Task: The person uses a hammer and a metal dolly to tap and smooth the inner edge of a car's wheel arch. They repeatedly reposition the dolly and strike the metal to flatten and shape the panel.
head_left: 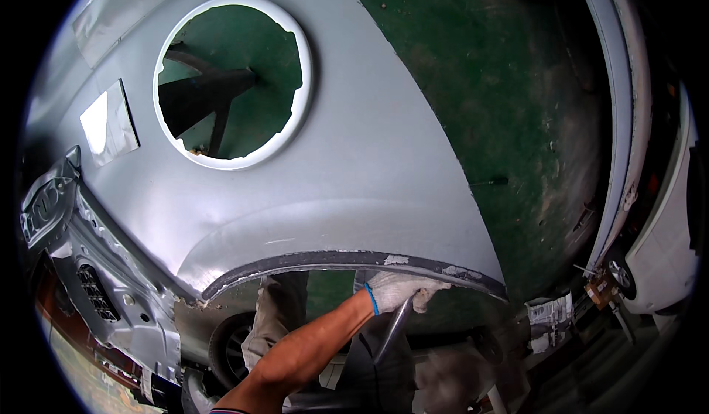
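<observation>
The gloved right hand [399,290] has its grip closed around a dark metal bar [393,330] just under the wheel-arch lip of the silver body panel [354,170], stiff, sharp-edged sheet best held by that folded rim; no left hand shows.

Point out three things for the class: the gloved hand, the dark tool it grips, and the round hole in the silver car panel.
gloved hand [402,290], head view, back of the glove.
dark tool [391,330], head view, mid-shaft.
round hole [304,81], head view, white right rim.
</observation>
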Available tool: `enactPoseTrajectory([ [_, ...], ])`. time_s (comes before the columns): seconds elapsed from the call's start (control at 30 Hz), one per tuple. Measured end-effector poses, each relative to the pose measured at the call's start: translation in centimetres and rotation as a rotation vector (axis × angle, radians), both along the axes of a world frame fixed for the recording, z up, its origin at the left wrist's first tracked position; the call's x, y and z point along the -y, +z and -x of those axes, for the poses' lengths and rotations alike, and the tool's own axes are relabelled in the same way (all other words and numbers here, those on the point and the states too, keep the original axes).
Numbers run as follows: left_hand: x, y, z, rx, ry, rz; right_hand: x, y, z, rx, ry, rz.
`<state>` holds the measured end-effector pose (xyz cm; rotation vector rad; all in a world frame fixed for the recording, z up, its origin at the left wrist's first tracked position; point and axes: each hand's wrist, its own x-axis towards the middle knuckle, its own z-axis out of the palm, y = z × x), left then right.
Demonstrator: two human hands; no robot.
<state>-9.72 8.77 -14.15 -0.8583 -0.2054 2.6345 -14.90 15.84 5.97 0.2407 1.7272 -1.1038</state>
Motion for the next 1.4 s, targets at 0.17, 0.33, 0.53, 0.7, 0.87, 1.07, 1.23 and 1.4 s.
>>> enactPoseTrajectory([
  [0.17, 0.8, 0.0, -0.3, -0.035, -0.1, 0.23, -2.1, -1.7, -1.3, 0.223, -0.222, -0.045],
  [0.33, 0.8, -0.1, -0.1, -0.026, -0.083, 0.279, -2.5, -0.9, -1.1, 0.152, -0.229, -0.063],
  [0.53, -0.1, -0.1, 0.0, 0.017, -0.035, 0.198, -2.0, -1.2, -0.7, 0.198, -0.228, -0.048],
  [0.7, -0.8, -0.6, 0.4, 0.062, 0.04, 0.108, -2.3, 1.4, 0.9, 0.221, -0.327, 0.244],
  [0.87, -0.5, -0.7, 0.6, 0.018, 0.04, 0.195, -2.7, -0.7, -0.5, 0.06, -0.205, 0.085],
  [1.07, -1.1, -0.9, -0.4, 0.178, 0.033, 0.142, -4.2, -2.3, -0.7, 0.23, -0.148, 0.084],
  [1.23, -2.3, -1.7, -1.3, 0.3, 0.091, 0.013, -5.0, -2.6, 0.7, 0.236, -0.264, -0.029],
  [1.4, -2.4, -2.0, -2.6, 0.354, 0.053, 0.191, -5.9, -2.6, 0.8, 0.141, -0.281, 0.056],
])
